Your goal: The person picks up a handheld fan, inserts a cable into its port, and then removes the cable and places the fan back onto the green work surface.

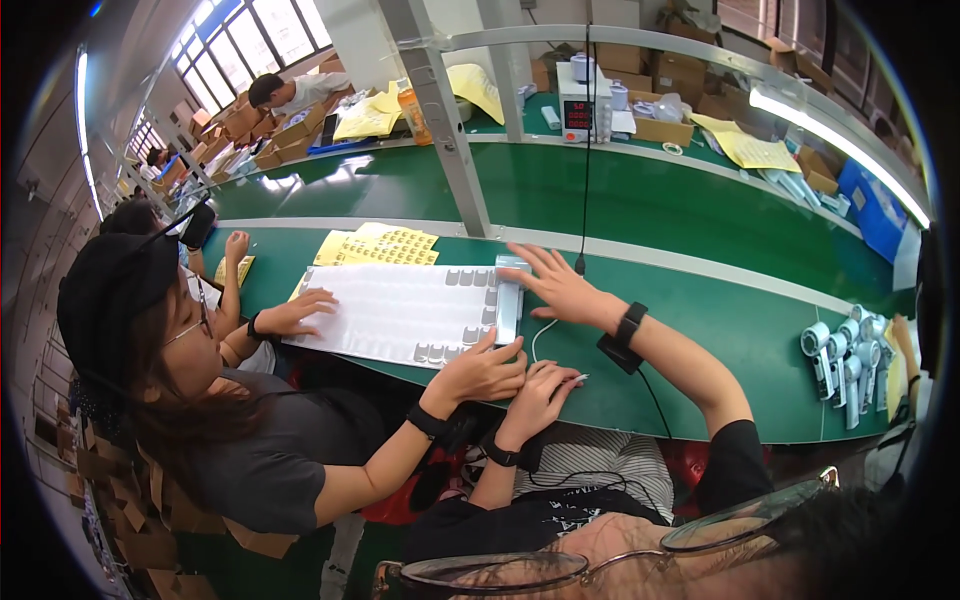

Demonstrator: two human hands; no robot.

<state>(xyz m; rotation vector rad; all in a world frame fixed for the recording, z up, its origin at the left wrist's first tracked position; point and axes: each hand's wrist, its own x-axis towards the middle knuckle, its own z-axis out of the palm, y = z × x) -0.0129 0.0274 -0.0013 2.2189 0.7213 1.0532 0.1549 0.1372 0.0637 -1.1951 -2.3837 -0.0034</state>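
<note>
My right hand [562,285] is stretched over the table with its fingers spread, its fingertips at the upper end of a long pale-blue piece [508,312]. Whether they touch it I cannot tell. At the table's near edge my left hand [540,402] is closed on a thin white cable [538,340], and a small white tip sticks out by its fingers. A white sheet of grey stickers [385,310] lies to the left, partly under the pale-blue piece. A co-worker's hand [478,375] reaches in beside my left hand; the co-worker's other hand rests on the sheet.
Several pale-blue handheld fans [850,355] lie in a group at the right. Yellow sticker sheets [385,243] lie behind the white sheet. A black cable [586,150] hangs down to the green table [690,330]. A metal post [440,120] and a power supply [583,112] stand beyond.
</note>
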